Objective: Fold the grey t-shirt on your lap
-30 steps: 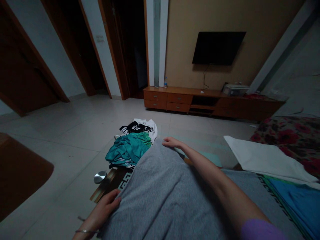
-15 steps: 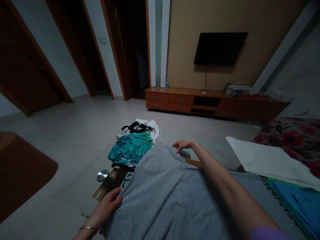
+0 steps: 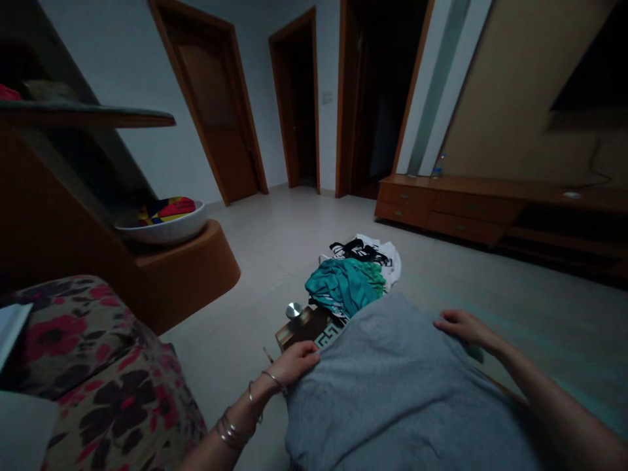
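Note:
A grey knit garment lies spread in front of me over a low table, its far end narrower than its near part. My left hand, with several silver bangles at the wrist, pinches its left edge. On the opposite side my right hand grips the right edge between thumb and fingers. Just past the garment's far end lies a heap of clothes: a teal garment in front, black-and-white and white cloth behind it.
A round metal disc sits at the corner of the dark patterned tabletop. Left stand a floral sofa and a brown ledge with a white bowl. A low wooden cabinet runs along the far wall.
My view has swung left, bringing the sofa and bowl into sight and pushing the television to the right edge. Both hands keep their hold on the grey garment.

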Demonstrator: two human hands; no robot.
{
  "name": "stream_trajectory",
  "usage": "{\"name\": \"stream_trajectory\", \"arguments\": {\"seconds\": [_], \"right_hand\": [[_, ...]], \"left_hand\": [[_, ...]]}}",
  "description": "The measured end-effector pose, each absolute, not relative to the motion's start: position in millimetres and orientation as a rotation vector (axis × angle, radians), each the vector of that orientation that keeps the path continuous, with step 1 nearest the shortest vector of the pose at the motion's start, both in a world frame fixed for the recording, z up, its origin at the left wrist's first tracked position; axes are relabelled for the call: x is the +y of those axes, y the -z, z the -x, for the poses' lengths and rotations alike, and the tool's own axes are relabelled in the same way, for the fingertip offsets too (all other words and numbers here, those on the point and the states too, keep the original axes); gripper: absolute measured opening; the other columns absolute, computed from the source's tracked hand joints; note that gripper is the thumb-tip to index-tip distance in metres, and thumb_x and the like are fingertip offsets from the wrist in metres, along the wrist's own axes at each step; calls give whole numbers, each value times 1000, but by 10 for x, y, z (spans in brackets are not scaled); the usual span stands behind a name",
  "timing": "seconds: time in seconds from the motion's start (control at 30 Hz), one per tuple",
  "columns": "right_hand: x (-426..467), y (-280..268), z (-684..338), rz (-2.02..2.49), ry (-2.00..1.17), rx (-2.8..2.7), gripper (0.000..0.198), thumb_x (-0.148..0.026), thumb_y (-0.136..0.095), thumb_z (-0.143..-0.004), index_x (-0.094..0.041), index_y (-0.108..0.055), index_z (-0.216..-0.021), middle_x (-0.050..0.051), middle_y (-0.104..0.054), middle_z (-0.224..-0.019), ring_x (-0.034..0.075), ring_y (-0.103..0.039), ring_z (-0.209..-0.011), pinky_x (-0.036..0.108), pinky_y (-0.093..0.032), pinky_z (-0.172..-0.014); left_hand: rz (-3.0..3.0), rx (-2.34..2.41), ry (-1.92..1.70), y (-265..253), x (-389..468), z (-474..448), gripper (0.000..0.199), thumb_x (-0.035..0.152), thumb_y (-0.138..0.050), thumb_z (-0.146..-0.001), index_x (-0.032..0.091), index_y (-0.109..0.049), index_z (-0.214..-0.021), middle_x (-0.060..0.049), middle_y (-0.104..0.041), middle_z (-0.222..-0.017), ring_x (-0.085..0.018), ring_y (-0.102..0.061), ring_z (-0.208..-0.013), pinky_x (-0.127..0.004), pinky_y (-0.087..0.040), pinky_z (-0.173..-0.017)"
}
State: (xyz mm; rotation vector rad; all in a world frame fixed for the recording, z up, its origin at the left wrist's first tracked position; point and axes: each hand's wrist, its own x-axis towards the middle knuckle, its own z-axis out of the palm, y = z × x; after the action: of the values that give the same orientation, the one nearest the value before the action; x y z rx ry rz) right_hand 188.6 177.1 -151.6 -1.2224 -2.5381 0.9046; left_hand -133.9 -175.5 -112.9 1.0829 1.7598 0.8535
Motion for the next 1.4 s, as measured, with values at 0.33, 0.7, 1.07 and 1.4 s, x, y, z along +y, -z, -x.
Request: {"name": "stream_trajectory", "arguments": {"seconds": [0.33,0.7,1.07,1.4], "right_hand": [[1733,1526,-2042,1145,-1189,-2526,47,-60,-56,-71,-16,-65,-82,5,-61,-70,15,-54,-60,25,-39,-53],[1613,1527,-2013,1449,-575,-2539,35,-51,-49,-79,-20,-67,-77,6,-68,-72,17,-60,-63,26,-37,-55],[1256,1198,-1590,1483,112,-2784,26,-21,-48,-84,-15,-69,-97,15,-67,-100,23,-63,-88,28,-41,-67],[396,896,-192,-91,-306,-2934,30,-14,-46,-87,-23,-69,-104,7,-64,-113,20,-54,-108,33,-40,-92]], "left_hand": [[-1262,1710,-739,797,-1973,1278,46,48,-60,-77,14,-58,-109,-7,-63,-103,-22,-57,-92,-28,-43,-79],[-1726,1591,-742,833,-2230,534,49,17,-48,-85,26,-47,-133,-6,-57,-127,-21,-52,-116,-32,-38,-102],[-1340,1919,-921,972,-2306,935,37,24,-51,-83,19,-58,-119,-7,-63,-121,-22,-56,-113,-33,-41,-100],[-1357,1842,-936,911,-2507,771,33,31,-50,-87,19,-57,-117,-6,-63,-119,-21,-56,-110,-29,-41,-97]]}}
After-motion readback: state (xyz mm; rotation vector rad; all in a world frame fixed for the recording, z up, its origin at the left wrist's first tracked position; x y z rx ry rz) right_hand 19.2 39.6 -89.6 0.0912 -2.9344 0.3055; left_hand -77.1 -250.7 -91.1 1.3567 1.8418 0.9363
